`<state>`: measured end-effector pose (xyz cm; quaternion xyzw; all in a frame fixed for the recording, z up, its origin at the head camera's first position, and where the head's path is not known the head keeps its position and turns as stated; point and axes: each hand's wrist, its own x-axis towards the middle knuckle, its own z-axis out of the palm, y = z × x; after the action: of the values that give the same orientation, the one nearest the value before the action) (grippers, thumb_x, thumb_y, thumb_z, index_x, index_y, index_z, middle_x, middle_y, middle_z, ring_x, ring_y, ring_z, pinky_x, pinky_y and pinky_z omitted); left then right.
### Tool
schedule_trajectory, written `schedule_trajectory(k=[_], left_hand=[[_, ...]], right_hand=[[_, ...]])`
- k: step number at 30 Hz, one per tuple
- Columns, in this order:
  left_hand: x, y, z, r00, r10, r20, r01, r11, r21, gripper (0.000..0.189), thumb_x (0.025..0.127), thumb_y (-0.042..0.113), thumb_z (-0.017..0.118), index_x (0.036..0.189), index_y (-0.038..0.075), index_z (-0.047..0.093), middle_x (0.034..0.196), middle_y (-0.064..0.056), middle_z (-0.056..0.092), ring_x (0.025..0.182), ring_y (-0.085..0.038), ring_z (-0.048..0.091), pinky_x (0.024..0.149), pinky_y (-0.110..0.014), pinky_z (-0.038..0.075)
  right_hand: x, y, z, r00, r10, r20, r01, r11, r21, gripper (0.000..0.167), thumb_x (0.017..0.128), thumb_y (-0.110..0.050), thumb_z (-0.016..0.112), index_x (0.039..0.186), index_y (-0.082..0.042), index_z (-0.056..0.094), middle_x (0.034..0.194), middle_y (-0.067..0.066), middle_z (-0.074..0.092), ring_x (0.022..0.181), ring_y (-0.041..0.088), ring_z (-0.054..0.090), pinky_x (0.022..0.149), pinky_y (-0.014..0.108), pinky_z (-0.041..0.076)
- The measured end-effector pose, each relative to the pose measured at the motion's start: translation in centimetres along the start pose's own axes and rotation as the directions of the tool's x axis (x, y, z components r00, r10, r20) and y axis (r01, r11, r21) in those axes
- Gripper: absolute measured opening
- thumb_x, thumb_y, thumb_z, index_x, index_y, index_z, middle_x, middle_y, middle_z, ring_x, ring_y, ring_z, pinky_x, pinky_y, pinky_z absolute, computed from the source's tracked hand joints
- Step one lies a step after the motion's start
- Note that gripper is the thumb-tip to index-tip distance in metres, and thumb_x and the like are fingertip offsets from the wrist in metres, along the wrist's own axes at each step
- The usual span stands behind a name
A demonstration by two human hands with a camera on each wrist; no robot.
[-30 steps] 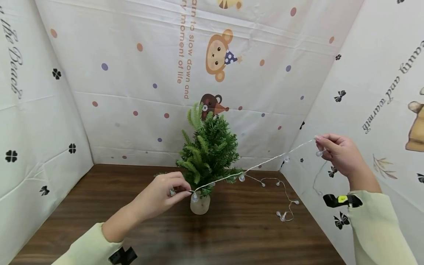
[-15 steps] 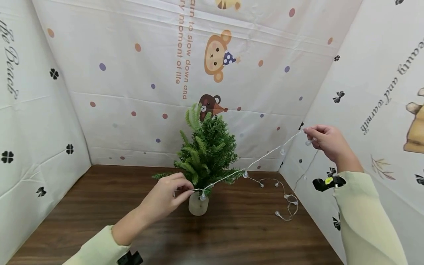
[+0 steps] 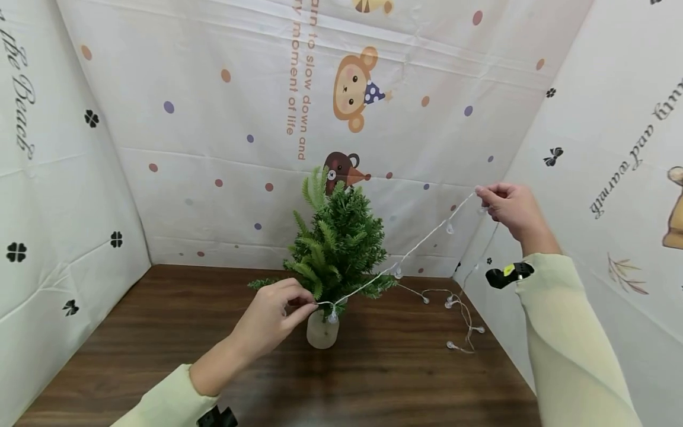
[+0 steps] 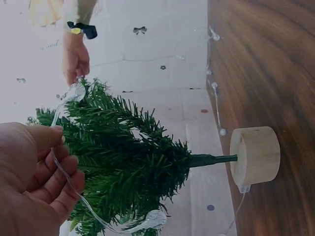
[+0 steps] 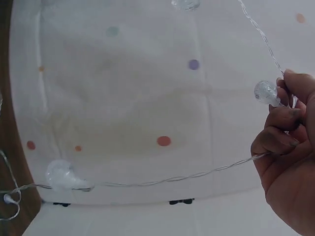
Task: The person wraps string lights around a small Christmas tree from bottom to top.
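A small green artificial Christmas tree [image 3: 347, 237] stands upright on a round pale wooden base [image 3: 322, 332]. My left hand [image 3: 277, 305] pinches a string of lights [image 3: 421, 242] low in front of the tree, by its lower branches. Raised to the right of the tree, my right hand [image 3: 509, 207] pinches the same string, with one clear bulb [image 5: 266, 92] at its fingertips. Between the hands the string slants up to the right, with clear bulbs hanging from it. In the left wrist view the wire [image 4: 69, 182] runs across the left fingers, bulbs on either side.
Beyond the right hand, the string's slack drops to the brown wooden table [image 3: 240, 379], where more bulbs [image 3: 450, 345] lie in loose loops at the right. Printed white cloth walls [image 3: 213, 107] enclose the table at the back and both sides.
My right hand has moved up and to the left, making the string between the hands steeper. My left hand has shifted slightly right, still pinching it. The tree stays put.
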<state>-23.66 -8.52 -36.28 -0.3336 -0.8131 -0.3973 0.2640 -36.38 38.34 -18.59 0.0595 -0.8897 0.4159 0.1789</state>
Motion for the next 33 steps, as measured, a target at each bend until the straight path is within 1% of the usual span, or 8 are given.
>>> schedule_trajectory(k=[5,7,12,14,22,27,30,33], left_hand=[[0.2,-0.2,0.1,1.000,-0.015,0.012,0.015,1.000,0.023,0.008,0.091,0.013,0.079,0.089,0.020,0.075,0.085,0.013,0.064,0.074,0.002,0.057,0.062,-0.020,0.051],[0.2,-0.2,0.1,1.000,-0.016,0.000,0.016,1.000,0.026,0.007,0.091,0.013,0.079,0.089,0.020,0.076,0.085,0.013,0.064,0.075,0.002,0.058,0.062,-0.020,0.052],[0.1,-0.1,0.3,1.000,0.015,-0.007,-0.015,1.000,0.017,0.005,0.091,0.013,0.079,0.089,0.016,0.076,0.085,0.012,0.064,0.074,0.003,0.058,0.061,-0.021,0.054],[0.1,-0.1,0.3,1.000,0.030,0.006,-0.030,0.999,0.018,0.004,0.091,0.013,0.079,0.090,0.016,0.076,0.085,0.012,0.065,0.074,0.003,0.058,0.061,-0.021,0.054],[0.0,-0.2,-0.3,0.997,0.005,0.077,-0.009,0.999,0.051,0.008,0.091,0.011,0.079,0.092,0.018,0.076,0.087,0.013,0.065,0.076,0.002,0.059,0.065,-0.020,0.054],[0.1,-0.3,-1.0,0.992,0.018,0.124,-0.026,0.998,0.065,0.009,0.090,0.010,0.079,0.094,0.017,0.075,0.090,0.010,0.067,0.081,-0.001,0.064,0.070,-0.023,0.057],[0.5,-0.3,-2.2,0.995,0.056,0.081,-0.065,0.992,0.105,0.009,0.088,0.008,0.079,0.094,0.014,0.075,0.090,0.010,0.069,0.081,-0.001,0.064,0.069,-0.019,0.056],[1.9,0.3,-4.2,0.996,0.093,-0.015,-0.090,0.985,0.149,0.009,0.088,0.007,0.079,0.093,0.013,0.076,0.089,0.009,0.071,0.079,-0.003,0.064,0.067,-0.019,0.055]], right_hand=[[1.1,0.3,2.4,0.995,-0.091,0.037,0.097,0.960,-0.264,0.041,0.107,-0.039,0.053,0.114,-0.002,0.067,0.093,0.007,0.070,0.075,0.011,0.059,0.063,0.025,0.049],[1.4,0.3,3.4,0.995,-0.104,0.000,0.098,0.940,-0.326,0.043,0.108,-0.038,0.049,0.118,0.000,0.066,0.102,0.016,0.069,0.080,0.016,0.058,0.065,0.027,0.048],[2.2,-0.5,5.2,0.970,-0.166,-0.179,0.109,0.951,-0.288,0.040,0.108,-0.034,0.050,0.116,0.002,0.064,0.107,0.021,0.065,0.086,0.025,0.060,0.066,0.022,0.046],[2.5,-0.7,5.7,0.957,-0.211,-0.198,0.149,0.946,-0.288,0.037,0.108,-0.032,0.052,0.114,0.002,0.064,0.106,0.021,0.065,0.084,0.028,0.063,0.063,0.019,0.046],[2.8,0.4,7.4,0.978,-0.206,0.027,0.202,0.914,-0.352,0.031,0.107,-0.032,0.056,0.108,-0.004,0.070,0.102,0.017,0.068,0.091,0.028,0.060,0.069,0.033,0.047],[3.0,-0.4,7.8,0.981,-0.164,0.104,0.191,0.914,-0.359,0.033,0.108,-0.032,0.053,0.117,-0.005,0.069,0.105,0.017,0.069,0.091,0.028,0.063,0.072,0.036,0.050],[3.3,-1.4,7.8,0.974,-0.156,0.163,0.205,0.914,-0.351,0.037,0.109,-0.032,0.051,0.123,-0.002,0.066,0.107,0.017,0.068,0.091,0.029,0.064,0.073,0.037,0.052],[3.6,-2.3,7.7,0.971,-0.166,0.173,0.215,0.921,-0.325,0.035,0.108,-0.031,0.054,0.121,-0.002,0.068,0.104,0.015,0.069,0.089,0.032,0.067,0.073,0.036,0.052]])
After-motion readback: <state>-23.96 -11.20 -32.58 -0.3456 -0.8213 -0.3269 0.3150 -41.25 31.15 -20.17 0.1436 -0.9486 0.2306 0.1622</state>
